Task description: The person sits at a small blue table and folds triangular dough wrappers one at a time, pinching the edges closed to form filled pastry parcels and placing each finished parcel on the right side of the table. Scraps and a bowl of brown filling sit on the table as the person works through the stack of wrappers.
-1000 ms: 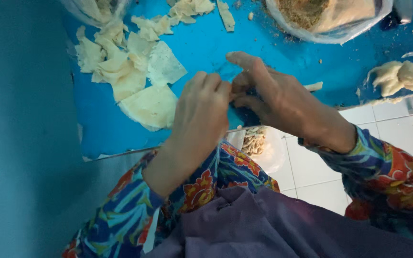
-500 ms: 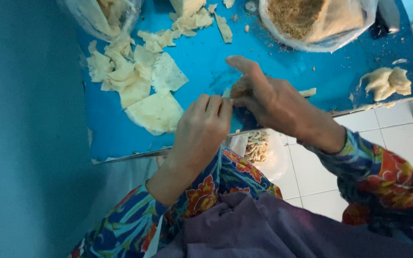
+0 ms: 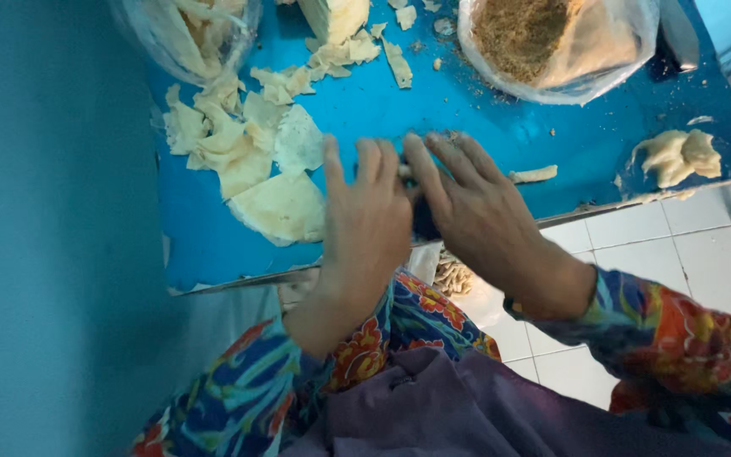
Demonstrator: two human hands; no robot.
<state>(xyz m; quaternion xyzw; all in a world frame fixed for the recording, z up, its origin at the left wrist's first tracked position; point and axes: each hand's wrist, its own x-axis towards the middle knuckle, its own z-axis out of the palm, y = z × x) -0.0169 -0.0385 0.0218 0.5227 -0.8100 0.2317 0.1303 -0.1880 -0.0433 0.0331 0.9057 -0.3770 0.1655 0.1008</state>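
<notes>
My left hand (image 3: pixel 367 222) and my right hand (image 3: pixel 465 211) lie side by side on the blue table (image 3: pixel 484 127), fingers stretched forward and touching each other. Between the fingertips a small pale dough piece (image 3: pixel 403 172) shows, pressed by both hands; most of it is hidden under them. Just left of my left hand lies a flat pale-yellow dough wrapper (image 3: pixel 281 206), with a loose heap of torn wrappers (image 3: pixel 230 135) behind it.
A clear plastic bag of brown crumbly filling (image 3: pixel 535 38) stands at the back right. Another bag of wrappers (image 3: pixel 192 30) is at the back left. A dough lump (image 3: pixel 677 155) sits at the table's right end, a small dough strip (image 3: pixel 533 174) near my right hand. White floor tiles (image 3: pixel 678 262) lie below.
Both hands have dropped from a raised pinching pose to lie flat on the table with fingers stretched out. The view has shifted slightly down and closer.
</notes>
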